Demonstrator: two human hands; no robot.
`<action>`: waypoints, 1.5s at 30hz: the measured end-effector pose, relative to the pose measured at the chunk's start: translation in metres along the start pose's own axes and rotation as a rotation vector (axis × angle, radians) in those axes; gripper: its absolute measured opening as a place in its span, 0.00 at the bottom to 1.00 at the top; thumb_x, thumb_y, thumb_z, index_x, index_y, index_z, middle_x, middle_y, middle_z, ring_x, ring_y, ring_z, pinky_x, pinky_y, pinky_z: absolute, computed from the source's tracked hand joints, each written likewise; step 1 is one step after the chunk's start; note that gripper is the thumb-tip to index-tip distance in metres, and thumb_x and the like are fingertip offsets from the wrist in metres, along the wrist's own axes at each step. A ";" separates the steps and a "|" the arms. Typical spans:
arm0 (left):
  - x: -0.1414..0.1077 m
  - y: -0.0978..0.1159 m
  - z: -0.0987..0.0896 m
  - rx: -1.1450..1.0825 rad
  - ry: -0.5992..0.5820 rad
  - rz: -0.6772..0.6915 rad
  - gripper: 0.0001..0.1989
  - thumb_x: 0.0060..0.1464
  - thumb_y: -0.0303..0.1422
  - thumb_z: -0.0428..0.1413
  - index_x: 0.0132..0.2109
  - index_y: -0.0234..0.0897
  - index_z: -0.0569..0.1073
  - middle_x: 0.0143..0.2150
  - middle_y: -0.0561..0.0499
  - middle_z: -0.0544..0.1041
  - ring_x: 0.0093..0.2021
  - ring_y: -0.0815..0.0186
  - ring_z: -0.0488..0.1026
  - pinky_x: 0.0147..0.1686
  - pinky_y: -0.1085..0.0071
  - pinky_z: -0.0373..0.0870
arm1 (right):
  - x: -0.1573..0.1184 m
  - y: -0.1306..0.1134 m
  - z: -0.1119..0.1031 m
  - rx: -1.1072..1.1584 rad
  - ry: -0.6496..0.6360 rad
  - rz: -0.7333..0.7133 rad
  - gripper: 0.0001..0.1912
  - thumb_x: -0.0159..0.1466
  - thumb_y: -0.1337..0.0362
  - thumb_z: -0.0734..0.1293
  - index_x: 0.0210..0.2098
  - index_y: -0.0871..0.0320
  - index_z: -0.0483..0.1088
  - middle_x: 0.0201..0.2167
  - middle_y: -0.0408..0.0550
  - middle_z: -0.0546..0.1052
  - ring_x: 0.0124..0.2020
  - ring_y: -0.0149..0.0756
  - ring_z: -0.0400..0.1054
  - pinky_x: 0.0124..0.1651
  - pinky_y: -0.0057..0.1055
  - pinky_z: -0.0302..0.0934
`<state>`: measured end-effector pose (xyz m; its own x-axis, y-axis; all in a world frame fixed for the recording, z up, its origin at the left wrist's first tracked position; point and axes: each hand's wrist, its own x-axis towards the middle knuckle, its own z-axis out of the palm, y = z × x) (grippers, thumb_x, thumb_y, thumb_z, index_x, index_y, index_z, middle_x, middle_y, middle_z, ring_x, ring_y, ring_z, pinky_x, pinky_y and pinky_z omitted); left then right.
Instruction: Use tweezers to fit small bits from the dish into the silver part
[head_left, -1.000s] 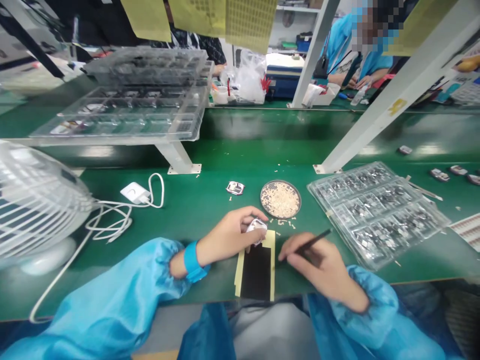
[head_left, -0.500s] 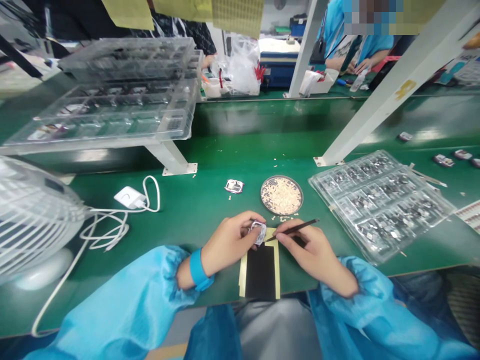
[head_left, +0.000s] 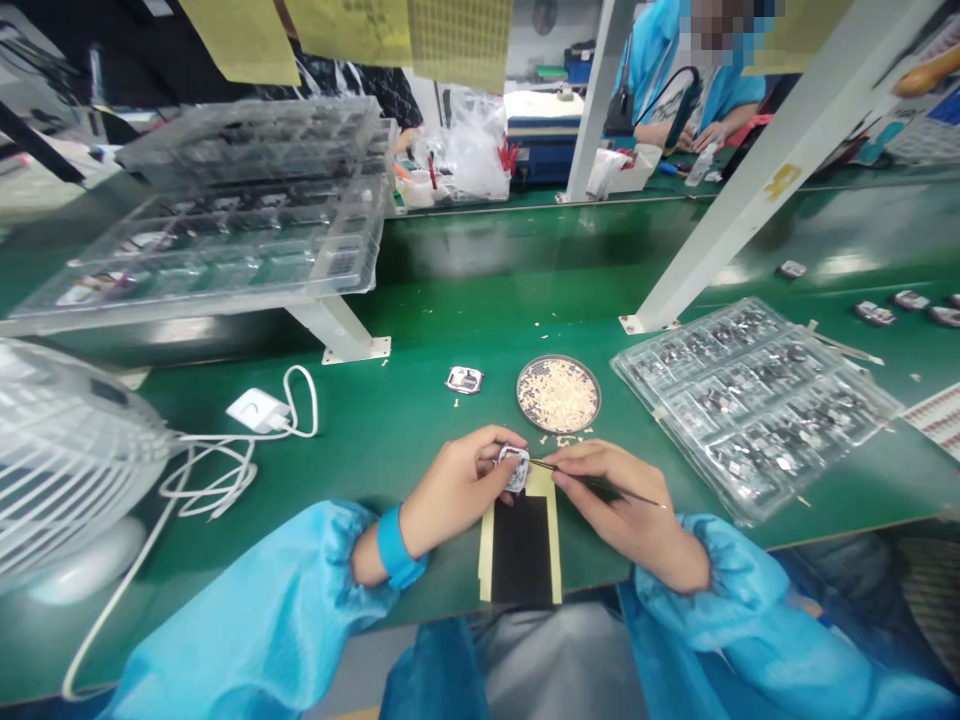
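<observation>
Since the earlier frame, tweezers (head_left: 600, 483) tilted down to meet the small part (head_left: 514, 466), pinched by left hand (head_left: 461, 485); right hand (head_left: 619, 500) grips them, above the black sheet (head_left: 522, 550) on the desk (head_left: 420, 400).

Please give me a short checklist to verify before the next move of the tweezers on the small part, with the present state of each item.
1. Left hand grips the small part between its fingers: ok.
2. Right hand holds the tweezers with the tip at the part: ok.
3. Whether the tip carries a piece: cannot tell, too small.
4. Black strip on yellow backing lies flat under the hands: ok.
5. Round dish of small pale pieces is upright just beyond the hands, with a few pieces spilled beside it: probably ok.
6. Clear tray of parts lies flat, apart from the right hand: ok.
</observation>
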<state>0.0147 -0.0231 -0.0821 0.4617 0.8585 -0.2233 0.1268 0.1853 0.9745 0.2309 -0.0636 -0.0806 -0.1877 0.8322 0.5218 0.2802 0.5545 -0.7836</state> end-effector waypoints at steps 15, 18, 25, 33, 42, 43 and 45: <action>-0.002 -0.001 0.000 -0.011 -0.001 0.000 0.14 0.61 0.39 0.58 0.49 0.35 0.73 0.36 0.48 0.79 0.32 0.65 0.77 0.32 0.71 0.79 | -0.002 -0.002 0.000 -0.031 -0.025 -0.008 0.13 0.63 0.76 0.70 0.45 0.55 0.73 0.42 0.48 0.80 0.45 0.37 0.75 0.49 0.37 0.71; -0.002 0.002 0.000 -0.044 0.002 0.003 0.14 0.61 0.39 0.59 0.49 0.35 0.73 0.35 0.49 0.78 0.31 0.66 0.76 0.31 0.72 0.78 | -0.005 -0.002 -0.001 0.008 -0.014 0.092 0.12 0.63 0.74 0.71 0.44 0.54 0.72 0.41 0.47 0.80 0.43 0.36 0.76 0.47 0.35 0.71; -0.003 0.007 0.001 -0.051 0.001 0.021 0.18 0.62 0.42 0.58 0.52 0.35 0.76 0.36 0.47 0.79 0.33 0.64 0.76 0.33 0.70 0.77 | -0.010 0.001 -0.001 0.006 -0.047 0.194 0.10 0.64 0.69 0.72 0.44 0.52 0.72 0.40 0.44 0.80 0.42 0.35 0.76 0.47 0.33 0.70; -0.006 0.010 -0.002 0.148 0.049 0.047 0.18 0.64 0.42 0.55 0.55 0.41 0.79 0.44 0.48 0.82 0.32 0.66 0.75 0.28 0.75 0.70 | -0.009 0.000 -0.001 0.098 -0.038 0.269 0.06 0.65 0.67 0.71 0.41 0.54 0.72 0.39 0.46 0.80 0.42 0.36 0.76 0.48 0.34 0.71; -0.003 0.015 -0.005 0.092 0.064 -0.029 0.21 0.61 0.45 0.57 0.54 0.37 0.79 0.27 0.50 0.79 0.21 0.70 0.66 0.21 0.77 0.61 | -0.010 -0.004 -0.010 0.320 -0.118 0.365 0.07 0.67 0.63 0.70 0.36 0.58 0.69 0.41 0.50 0.80 0.44 0.36 0.76 0.50 0.36 0.70; -0.003 0.017 -0.004 0.088 0.073 -0.028 0.21 0.60 0.45 0.58 0.53 0.36 0.79 0.28 0.49 0.80 0.22 0.70 0.68 0.21 0.77 0.62 | -0.011 -0.008 -0.016 0.322 -0.119 0.359 0.07 0.68 0.61 0.69 0.37 0.58 0.69 0.41 0.50 0.80 0.45 0.37 0.76 0.51 0.36 0.70; -0.004 0.019 -0.004 0.055 0.078 -0.025 0.21 0.59 0.45 0.60 0.53 0.35 0.78 0.32 0.46 0.80 0.26 0.67 0.73 0.22 0.76 0.64 | -0.011 -0.016 -0.033 0.322 -0.096 0.345 0.10 0.71 0.57 0.64 0.38 0.57 0.69 0.42 0.51 0.80 0.45 0.38 0.75 0.51 0.39 0.69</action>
<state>0.0117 -0.0211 -0.0623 0.3882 0.8889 -0.2434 0.1866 0.1829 0.9653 0.2596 -0.0815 -0.0621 -0.2252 0.9552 0.1919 0.0385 0.2055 -0.9779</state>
